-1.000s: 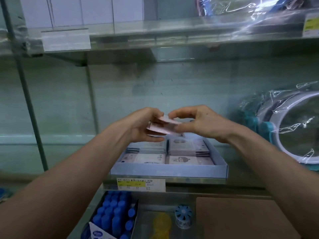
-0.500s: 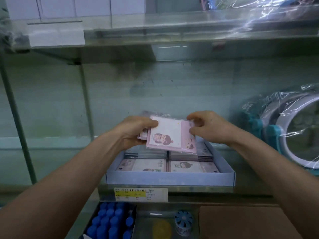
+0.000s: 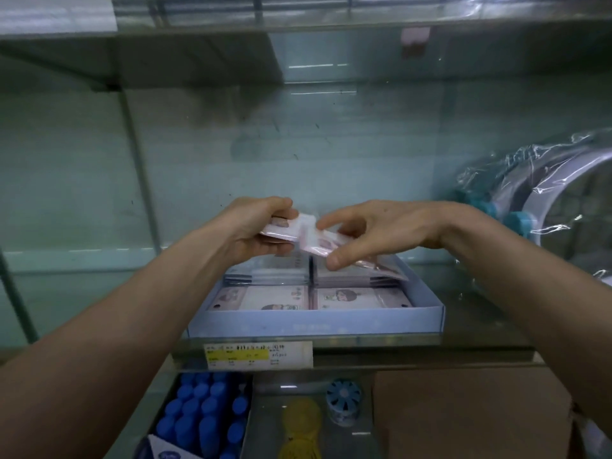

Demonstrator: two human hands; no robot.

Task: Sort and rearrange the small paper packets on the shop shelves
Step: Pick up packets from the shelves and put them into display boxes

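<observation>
Four stacks (image 3: pixel 275 298) sit squared in the tray (image 3: pixel 314 323) on the shelf (image 3: pixel 430 356), so much looks done; a handful of packets (image 3: pixel 306 228) hangs above its back row, left hand (image 3: pixel 261 226) curled round one end, right hand (image 3: pixel 374 236) pinching the other, not yet placed.

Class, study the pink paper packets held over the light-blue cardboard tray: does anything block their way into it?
Nothing visible does. The left hand and right hand hold the pink paper packets above the back half of the light-blue cardboard tray; only stacked packets already in it lie beneath.
</observation>
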